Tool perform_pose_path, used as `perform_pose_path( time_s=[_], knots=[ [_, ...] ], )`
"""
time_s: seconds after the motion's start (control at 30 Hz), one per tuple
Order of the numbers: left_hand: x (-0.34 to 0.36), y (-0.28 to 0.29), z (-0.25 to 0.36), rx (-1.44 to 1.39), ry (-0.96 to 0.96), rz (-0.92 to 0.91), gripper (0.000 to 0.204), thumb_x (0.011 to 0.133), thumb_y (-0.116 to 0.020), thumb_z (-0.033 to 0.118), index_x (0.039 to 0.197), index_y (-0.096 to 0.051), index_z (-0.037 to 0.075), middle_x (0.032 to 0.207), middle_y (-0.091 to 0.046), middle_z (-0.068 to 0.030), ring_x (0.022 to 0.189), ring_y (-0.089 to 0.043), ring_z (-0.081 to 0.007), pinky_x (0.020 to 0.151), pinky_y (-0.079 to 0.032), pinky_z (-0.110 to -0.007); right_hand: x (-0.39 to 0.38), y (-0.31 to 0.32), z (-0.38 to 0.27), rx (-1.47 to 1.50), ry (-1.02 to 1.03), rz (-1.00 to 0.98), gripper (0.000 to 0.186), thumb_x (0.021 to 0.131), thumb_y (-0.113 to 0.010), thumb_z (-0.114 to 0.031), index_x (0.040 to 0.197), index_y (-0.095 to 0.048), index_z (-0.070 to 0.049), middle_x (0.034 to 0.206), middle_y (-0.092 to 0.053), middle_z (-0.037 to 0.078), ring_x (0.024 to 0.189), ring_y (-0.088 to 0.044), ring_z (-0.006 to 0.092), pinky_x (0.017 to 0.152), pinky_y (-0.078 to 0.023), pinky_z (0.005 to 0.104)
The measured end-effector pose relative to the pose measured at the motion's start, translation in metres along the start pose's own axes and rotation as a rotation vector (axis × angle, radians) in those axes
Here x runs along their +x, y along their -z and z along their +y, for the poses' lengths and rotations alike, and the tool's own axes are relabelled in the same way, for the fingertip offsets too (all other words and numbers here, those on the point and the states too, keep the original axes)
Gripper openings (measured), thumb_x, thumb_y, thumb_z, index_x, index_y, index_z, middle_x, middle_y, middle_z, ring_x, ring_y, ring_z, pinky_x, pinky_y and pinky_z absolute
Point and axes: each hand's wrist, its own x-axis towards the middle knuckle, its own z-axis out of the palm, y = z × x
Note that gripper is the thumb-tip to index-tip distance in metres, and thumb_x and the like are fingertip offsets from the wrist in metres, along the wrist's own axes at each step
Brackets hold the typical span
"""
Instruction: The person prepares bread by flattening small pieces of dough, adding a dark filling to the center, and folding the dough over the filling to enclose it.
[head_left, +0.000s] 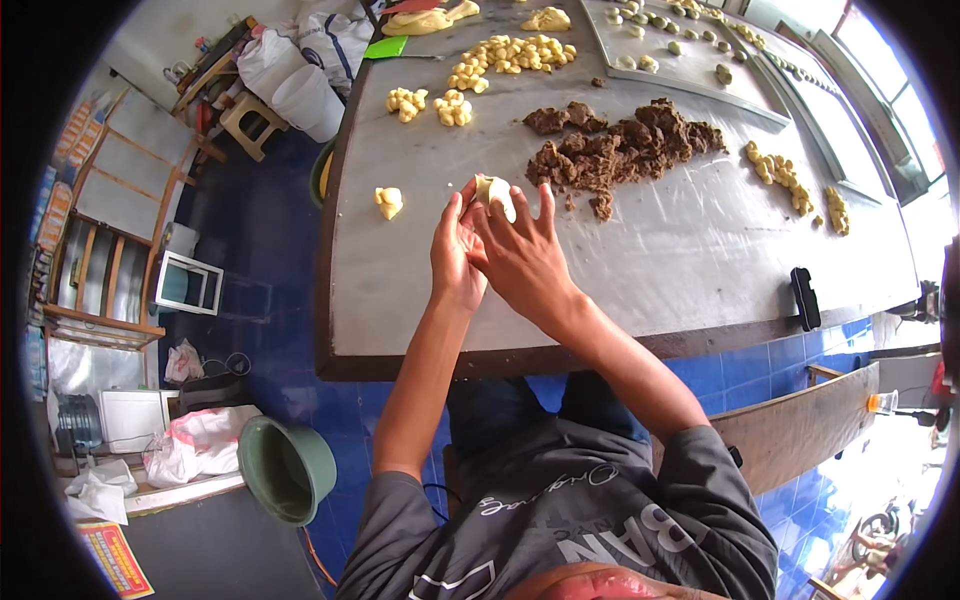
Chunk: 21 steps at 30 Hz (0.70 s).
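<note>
A pale yellow piece of dough (492,196), pressed thin, is held between my two hands above the near part of the metal table. My left hand (458,258) cups it from below and from the left, its fingers partly hidden. Over it lies my right hand (528,255), fingers bent onto the dough and the others spread. A small lump of dough (388,203) rests on the table to the left. Just beyond and to the right of my hands is a crumbly heap of brown filling (625,150).
Piles of small dough pieces (510,54) lie farther back, beside a green scraper (386,47). Trays (690,75) with round greenish and yellow pieces stand at the far right. More dough pieces (780,178) and a black object (804,298) are along the right side.
</note>
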Motion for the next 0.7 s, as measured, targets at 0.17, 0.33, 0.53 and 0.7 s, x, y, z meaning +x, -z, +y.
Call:
perform_pose_path(
  time_s=[0.17, 0.33, 0.53, 0.7],
  knots=[
    [-0.002, -0.003, -0.003, 0.044, 0.011, 0.005, 0.049, 0.1, -0.038, 0.041, 0.132, -0.047, 0.005, 0.128, -0.055, -0.0082, 0.121, -0.051, -0.019, 0.103, -0.04, -0.036, 0.012, 0.012, -0.005, -0.183, 0.008, -0.096, 0.051, 0.079, -0.064, -0.029, 0.119, -0.056, 0.0, 0.124, -0.055, 0.015, 0.122, -0.046, 0.0353, 0.112, -0.018, 0.0595],
    [-0.007, -0.01, 0.0, 0.073, 0.052, -0.006, 0.058, 0.099, -0.036, 0.048, 0.136, -0.043, 0.004, 0.128, -0.053, -0.009, 0.119, -0.051, -0.0196, 0.104, -0.039, -0.037, 0.02, 0.018, -0.011, -0.475, 0.125, -0.29, 0.036, 0.078, -0.063, -0.024, 0.107, -0.067, -0.004, 0.113, -0.062, 0.014, 0.122, -0.049, 0.033, 0.114, -0.014, 0.0583],
    [0.001, 0.002, -0.008, -0.015, 0.132, 0.007, 0.052, 0.099, -0.038, 0.045, 0.129, -0.05, 0.004, 0.124, -0.057, -0.0082, 0.117, -0.053, -0.0193, 0.101, -0.041, -0.036, 0.027, 0.019, -0.014, -0.637, 0.305, -0.607, 0.036, 0.077, -0.062, -0.024, 0.106, -0.069, -0.004, 0.113, -0.062, 0.014, 0.122, -0.05, 0.0357, 0.114, -0.01, 0.0595],
    [0.01, 0.026, -0.019, -0.086, 0.142, -0.022, 0.052, 0.098, -0.039, 0.045, 0.127, -0.053, 0.003, 0.116, -0.061, -0.0095, 0.109, -0.058, -0.0222, 0.097, -0.043, -0.04, 0.023, 0.02, -0.024, -0.774, 0.383, -0.495, 0.038, 0.078, -0.061, -0.025, 0.108, -0.068, -0.003, 0.113, -0.063, 0.015, 0.119, -0.052, 0.0386, 0.114, -0.008, 0.0599]
  ],
)
